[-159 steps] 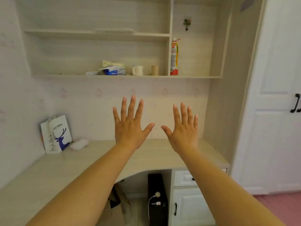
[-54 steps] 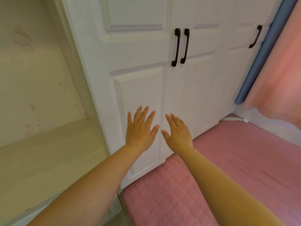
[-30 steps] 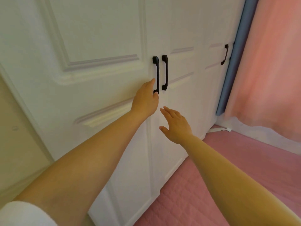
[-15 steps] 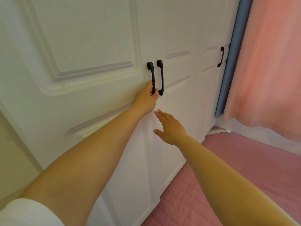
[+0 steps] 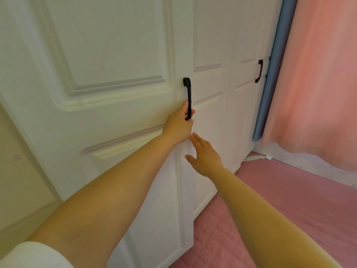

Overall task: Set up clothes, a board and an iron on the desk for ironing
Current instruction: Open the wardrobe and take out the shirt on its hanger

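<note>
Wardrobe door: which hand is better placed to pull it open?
Left. The left hand already grips the black handle of the wardrobe door, fingers curled round it. The right hand is open lower down, holding nothing.

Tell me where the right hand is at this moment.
In the head view, the right hand is open, just below the left hand, which grips the black door handle.

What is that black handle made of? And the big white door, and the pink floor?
Handle: probably metal with matt black paint, thin and smooth; the left hand grips it. Door: likely painted wood or board, smooth white with moulded panels. Floor: soft-looking pink quilted fabric, stitched in squares.
</note>
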